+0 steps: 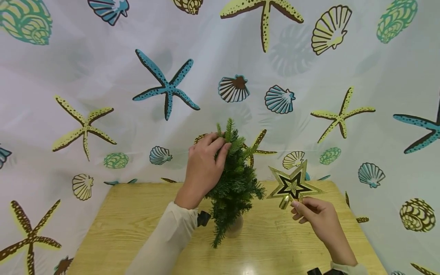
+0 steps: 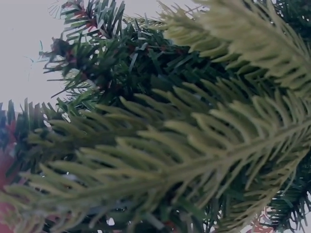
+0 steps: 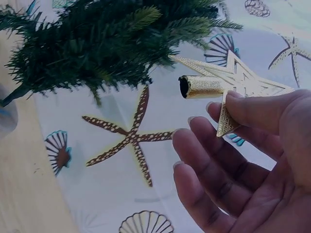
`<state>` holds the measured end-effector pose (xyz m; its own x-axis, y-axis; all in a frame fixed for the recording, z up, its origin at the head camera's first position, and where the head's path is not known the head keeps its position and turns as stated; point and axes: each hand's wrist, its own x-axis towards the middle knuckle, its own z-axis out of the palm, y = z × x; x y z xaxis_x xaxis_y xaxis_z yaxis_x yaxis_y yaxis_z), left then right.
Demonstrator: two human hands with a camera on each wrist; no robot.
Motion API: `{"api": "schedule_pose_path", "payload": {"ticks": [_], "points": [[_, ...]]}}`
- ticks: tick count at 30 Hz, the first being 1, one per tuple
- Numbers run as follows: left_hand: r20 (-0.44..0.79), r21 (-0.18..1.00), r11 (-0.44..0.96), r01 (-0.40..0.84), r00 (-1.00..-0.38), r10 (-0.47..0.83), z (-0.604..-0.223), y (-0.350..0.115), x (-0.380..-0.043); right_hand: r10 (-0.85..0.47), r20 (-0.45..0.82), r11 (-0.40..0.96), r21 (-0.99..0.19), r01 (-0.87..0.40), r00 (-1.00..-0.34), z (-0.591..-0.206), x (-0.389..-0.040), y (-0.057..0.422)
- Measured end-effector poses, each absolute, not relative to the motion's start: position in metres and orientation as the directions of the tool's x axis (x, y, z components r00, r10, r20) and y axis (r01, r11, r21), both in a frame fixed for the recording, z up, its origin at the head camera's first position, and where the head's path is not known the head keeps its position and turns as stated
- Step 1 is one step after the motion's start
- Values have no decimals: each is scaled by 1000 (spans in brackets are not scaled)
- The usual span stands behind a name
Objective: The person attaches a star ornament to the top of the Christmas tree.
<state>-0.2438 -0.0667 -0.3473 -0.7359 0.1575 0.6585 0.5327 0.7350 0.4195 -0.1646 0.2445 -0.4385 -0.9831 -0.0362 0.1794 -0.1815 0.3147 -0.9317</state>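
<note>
A small artificial Christmas tree (image 1: 237,183) stands upright on the table, its green branches also close up in the left wrist view. Near its top, my left hand (image 1: 206,162) holds a branch with bent fingers and thumb; the fingertips are partly hidden among the needles. To the right of the tree, my right hand (image 1: 317,217) pinches a gold star tree topper (image 1: 293,185) by a lower point, between thumb and forefinger. The topper's short hollow tube (image 3: 201,87) faces the tree in the right wrist view, with the other fingers loosely bent below.
The wooden table (image 1: 137,229) reaches back to a white curtain (image 1: 206,49) printed with starfish and shells. A pale round base (image 1: 235,228) shows under the tree. Dark wrist straps (image 1: 203,218) sit at both cuffs.
</note>
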Motion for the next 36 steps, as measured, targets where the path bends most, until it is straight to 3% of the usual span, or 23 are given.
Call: {"api": "schedule_pose_path", "payload": {"ticks": [13,36], "points": [[650,419,740,526,-743,160,-348,-66,-246,-56,324,339,-883,-323,-944,-391,-181,243],[659,413,752,513,-739,141,-349,-66,-243,-88,455,272,-845,-461,-886,-315,-212,205]]}}
